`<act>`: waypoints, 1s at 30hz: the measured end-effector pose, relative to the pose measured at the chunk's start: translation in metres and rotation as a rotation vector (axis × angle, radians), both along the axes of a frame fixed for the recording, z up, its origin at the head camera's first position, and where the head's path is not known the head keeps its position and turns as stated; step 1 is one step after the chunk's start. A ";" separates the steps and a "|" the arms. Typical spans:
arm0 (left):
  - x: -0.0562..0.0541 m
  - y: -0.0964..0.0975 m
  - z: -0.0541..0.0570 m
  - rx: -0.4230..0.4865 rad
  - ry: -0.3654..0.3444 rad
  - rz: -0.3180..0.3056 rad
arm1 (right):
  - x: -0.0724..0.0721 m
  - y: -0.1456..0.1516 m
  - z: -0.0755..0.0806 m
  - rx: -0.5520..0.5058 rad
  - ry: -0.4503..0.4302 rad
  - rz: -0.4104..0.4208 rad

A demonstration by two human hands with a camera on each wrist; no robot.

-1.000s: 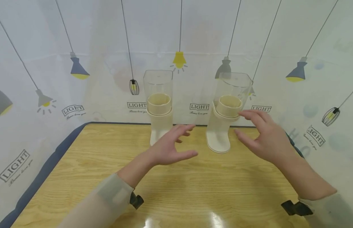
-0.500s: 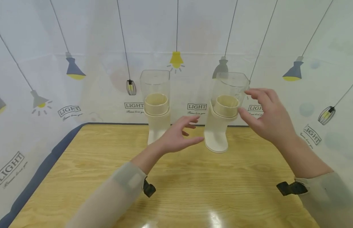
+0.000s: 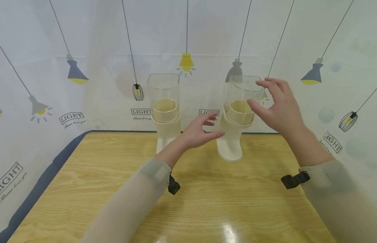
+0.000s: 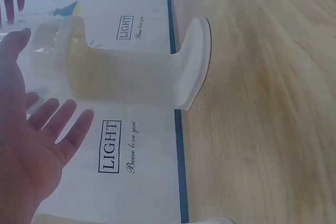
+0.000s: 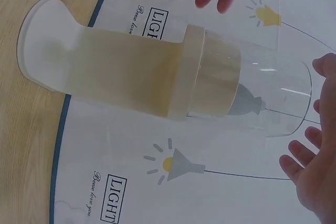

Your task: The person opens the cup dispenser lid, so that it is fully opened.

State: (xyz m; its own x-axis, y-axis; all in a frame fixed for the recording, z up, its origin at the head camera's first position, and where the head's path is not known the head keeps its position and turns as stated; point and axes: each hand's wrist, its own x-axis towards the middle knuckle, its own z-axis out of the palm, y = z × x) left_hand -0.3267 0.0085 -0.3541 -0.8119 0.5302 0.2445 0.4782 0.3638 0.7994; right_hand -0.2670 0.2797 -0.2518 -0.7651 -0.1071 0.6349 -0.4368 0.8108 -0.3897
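Two cream stands with clear, open-topped containers stand side by side at the back of the table. The right dispenser-like stand (image 3: pixel 230 141) carries a clear container (image 3: pixel 243 88) with a cream ring inside its lower part. My right hand (image 3: pixel 281 108) is at this container's right side, fingers spread and bent a little, fingertips near the upper rim. Left of the same stand is my left hand (image 3: pixel 199 131), thumb and fingers apart, holding nothing. Behind the left forearm, the left stand (image 3: pixel 167 135) with its clear container (image 3: pixel 163 86) is partly hidden.
The wooden table (image 3: pixel 203 195) has a dark blue back edge. Right behind the stands hangs a pale backdrop (image 3: pixel 115 71) printed with lamps and lettering. A black strap piece (image 3: pixel 174 185) sits at the left cuff, another (image 3: pixel 295 180) at the right.
Both hands have risen. The left has moved rightward toward the right stand; the right has climbed from the ring's level to near the container's rim. The stands stay in place.
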 end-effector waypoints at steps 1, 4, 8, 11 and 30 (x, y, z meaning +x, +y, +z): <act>-0.003 0.003 0.001 0.000 -0.003 0.008 | -0.003 0.000 0.000 -0.005 -0.002 0.003; -0.014 0.011 0.001 0.009 -0.008 0.036 | -0.012 0.000 0.000 -0.016 -0.019 0.011; -0.025 0.022 0.001 0.028 -0.029 0.060 | -0.021 -0.001 0.000 -0.031 -0.063 0.020; -0.032 0.031 0.000 0.043 -0.054 0.061 | -0.023 -0.002 -0.002 -0.036 -0.100 0.013; -0.045 0.061 -0.004 0.116 -0.118 0.020 | -0.029 -0.010 -0.010 -0.077 -0.128 -0.015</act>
